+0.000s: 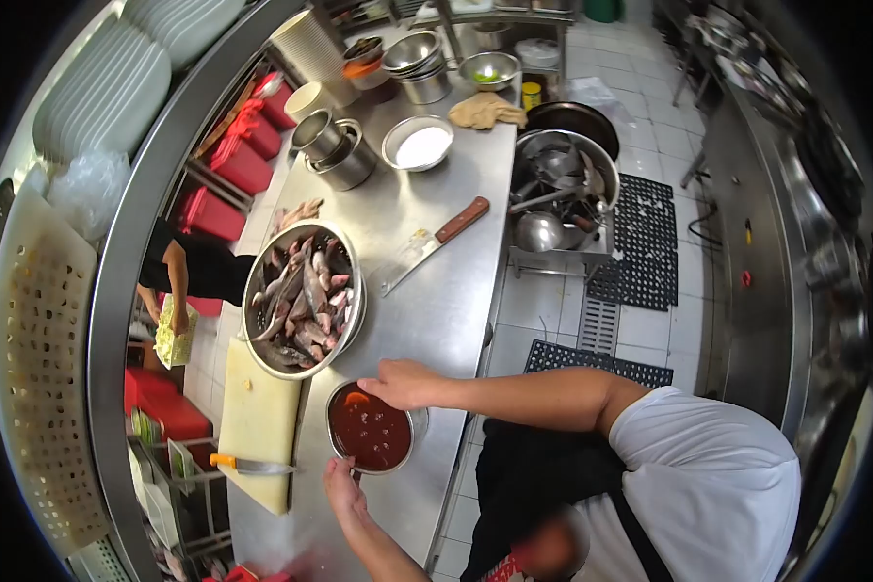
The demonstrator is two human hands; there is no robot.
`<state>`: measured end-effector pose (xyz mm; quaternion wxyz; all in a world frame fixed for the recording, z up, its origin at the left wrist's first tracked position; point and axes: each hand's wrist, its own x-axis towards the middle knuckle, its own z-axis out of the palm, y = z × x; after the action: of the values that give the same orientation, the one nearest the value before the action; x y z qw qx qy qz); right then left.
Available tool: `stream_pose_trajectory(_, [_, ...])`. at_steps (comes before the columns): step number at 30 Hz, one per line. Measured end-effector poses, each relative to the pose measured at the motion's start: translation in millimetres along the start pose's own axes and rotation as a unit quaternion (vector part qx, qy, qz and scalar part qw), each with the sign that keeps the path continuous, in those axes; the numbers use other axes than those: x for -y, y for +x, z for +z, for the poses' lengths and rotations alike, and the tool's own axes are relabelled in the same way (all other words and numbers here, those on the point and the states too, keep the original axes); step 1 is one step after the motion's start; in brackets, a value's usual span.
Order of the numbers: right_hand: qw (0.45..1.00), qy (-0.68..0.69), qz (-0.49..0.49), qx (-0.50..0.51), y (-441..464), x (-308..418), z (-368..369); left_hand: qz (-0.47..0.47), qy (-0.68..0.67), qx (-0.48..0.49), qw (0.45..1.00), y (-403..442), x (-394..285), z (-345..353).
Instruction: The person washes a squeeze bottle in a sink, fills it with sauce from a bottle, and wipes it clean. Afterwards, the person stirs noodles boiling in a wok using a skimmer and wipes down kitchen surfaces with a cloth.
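A round metal bowl of dark red liquid (371, 427) is on the steel table, with an orange piece floating near its upper edge. My right hand (398, 384) grips the bowl's rim at the upper right, thumb over the edge. At the lower rim my left hand (343, 485) holds the same bowl, its fingers partly hidden. Just above stands a large metal colander heaped with whole fish (303, 296). To the left lies a pale cutting board (262, 417) with an orange-handled knife (252, 466) across its lower part.
A wooden-handled cleaver (436, 245) lies mid-table. Beyond it stand a bowl of white contents (423, 148), metal pots (344, 160) and a tan cloth (485, 111). A basin of ladles (563, 184) adjoins the table's right edge. Another person's hands (177, 310) hold a container of shredded vegetable at the left.
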<state>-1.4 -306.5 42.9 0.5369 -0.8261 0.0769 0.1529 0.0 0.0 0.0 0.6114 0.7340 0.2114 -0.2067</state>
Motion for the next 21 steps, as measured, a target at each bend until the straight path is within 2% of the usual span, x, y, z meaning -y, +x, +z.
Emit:
stream_pose_trajectory(2, [1.0, 0.015, 0.011, 0.021, -18.3, 1.9, 10.3, -0.024, 0.006, -0.017, 1.0, -31.1, 7.7, -11.9])
stream_pose_trajectory(3, [0.999, -0.031, -0.028, -0.005, 40.7, -6.8, -34.3, 0.019, -0.051, -0.056, 0.997, 18.6, -16.6, 50.3])
stream_pose_trajectory(4, [0.999, -0.026, -0.038, 0.008, 39.8, -6.6, -28.8, 0.016, -0.061, -0.124, 0.99, -4.2, -28.3, 64.4])
stream_pose_trajectory(5, [0.999, 0.021, -0.037, 0.022, 32.7, -7.3, -14.4, -0.002, -0.04, -0.152, 0.988, -27.4, -37.2, 58.6])
stream_pose_trajectory(6, [0.999, 0.007, -0.031, 0.024, 40.9, -10.7, -14.0, 0.021, -0.034, -0.075, 0.996, -28.9, -44.5, 58.1])
stream_pose_trajectory(8, [0.999, 0.015, -0.036, 0.006, 47.8, -12.0, -11.3, 0.027, -0.028, -0.042, 0.998, -16.6, -35.3, 43.7])
stream_pose_trajectory(12, [0.997, 0.018, -0.068, 0.009, 61.7, -17.9, -4.5, 0.017, -0.008, -0.066, 0.998, -9.0, -38.8, 39.5])
stream_pose_trajectory(15, [0.981, 0.069, -0.024, 0.182, 55.2, -5.8, -48.4, 0.001, 0.036, -0.086, 0.996, -19.4, -39.8, 37.2])
stream_pose_trajectory(18, [0.974, -0.013, -0.227, 0.018, 46.2, -52.2, -120.5, -0.027, 0.164, -0.158, 0.973, -37.0, -51.4, 37.8])
stream_pose_trajectory(19, [0.984, -0.04, -0.173, -0.001, 46.0, -59.4, -170.2, 0.014, 0.216, -0.179, 0.96, -42.8, -47.0, 27.7])
stream_pose_trajectory(20, [0.986, -0.017, -0.145, -0.082, 52.9, -84.4, -215.8, 0.053, 0.265, -0.203, 0.941, -51.5, -40.2, 20.4])
stream_pose_trajectory(21, [0.99, -0.014, -0.064, -0.127, 73.6, -114.6, -267.8, 0.073, 0.276, -0.245, 0.927, -68.0, -42.8, 27.7])
